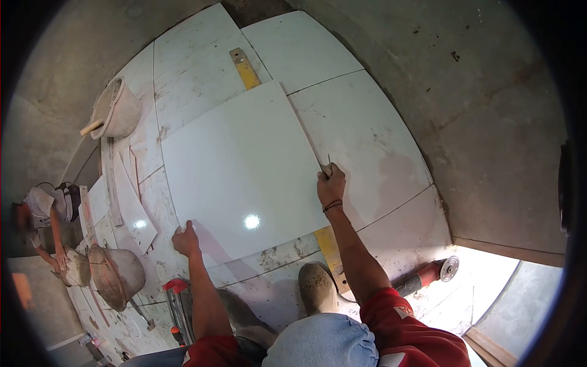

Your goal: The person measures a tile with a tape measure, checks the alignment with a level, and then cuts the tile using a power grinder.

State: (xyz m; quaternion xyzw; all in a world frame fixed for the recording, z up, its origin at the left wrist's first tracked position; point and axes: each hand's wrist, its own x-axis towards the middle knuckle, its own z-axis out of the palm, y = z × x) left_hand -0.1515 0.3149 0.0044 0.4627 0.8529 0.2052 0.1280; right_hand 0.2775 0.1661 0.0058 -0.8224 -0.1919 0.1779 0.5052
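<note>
**Large white tile held at two edges on a tiled floor**

A large glossy white tile (238, 177) is seen in the centre of the frame, laid loose on top of the set floor tiles (361, 128) and turned slightly against their joints. Its lower left edge is gripped by the left hand (185, 240), the fingers curled over the rim. The right edge is met by the right hand (331, 185), which is closed on a thin pencil-like tool (327, 166) pressed to the tile's border; what exactly the tool is cannot be told. A dark band is worn on that wrist.

A yellow level (246, 68) is partly covered by the tile — one end shows at the upper centre, the other (329, 248) below the right forearm. A dusty shoe (317, 287) is planted at the lower centre, just beside the level's lower end. An angle grinder (428, 276) with a red body lies at the lower right, well apart from the tile. A red-handled tool (177, 300) lies at the lower left, near the left forearm.

Cut tile strips (131, 205) are scattered at the left. A bucket (117, 110) is tipped at the upper left, and two more (113, 275) sit at the lower left — beside them another person (43, 214) is crouched, one hand on a bucket.
</note>
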